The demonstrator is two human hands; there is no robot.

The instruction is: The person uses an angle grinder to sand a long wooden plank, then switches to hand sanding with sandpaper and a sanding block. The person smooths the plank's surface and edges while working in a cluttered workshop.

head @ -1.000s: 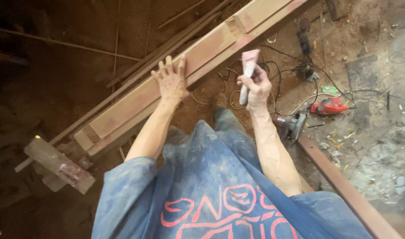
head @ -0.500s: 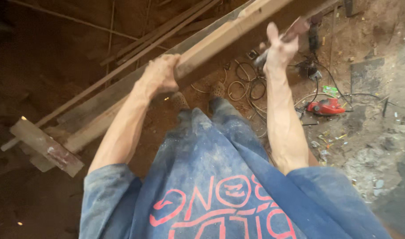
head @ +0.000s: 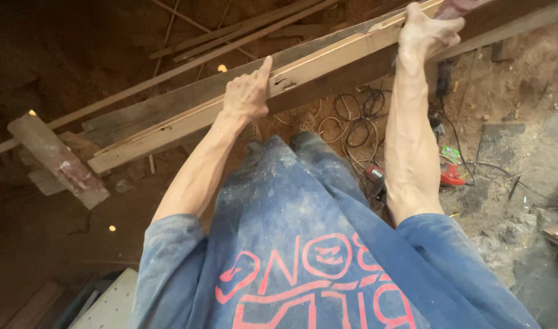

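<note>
The long plank (head: 327, 61) is bare, pale wood, matt and rough-sawn, with a splintered edge. The darker board (head: 169, 103) behind it is weathered, dull grey-brown wood. A short offcut (head: 56, 158) looks dusty, with a worn reddish stain. The shirt (head: 303, 244) is blue cloth, matt and powdered with dust. The floor (head: 510, 91) is rough, dry earth. The cables (head: 358, 116) look like smooth plastic.

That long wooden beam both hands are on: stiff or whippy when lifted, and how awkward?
The wooden beam is thick and straight, so probably stiff, with little sag. It runs well past the left hand and right hand, so likely heavy and prone to swing at the ends. Its rough faces should grip well, though splinters seem possible.
</note>
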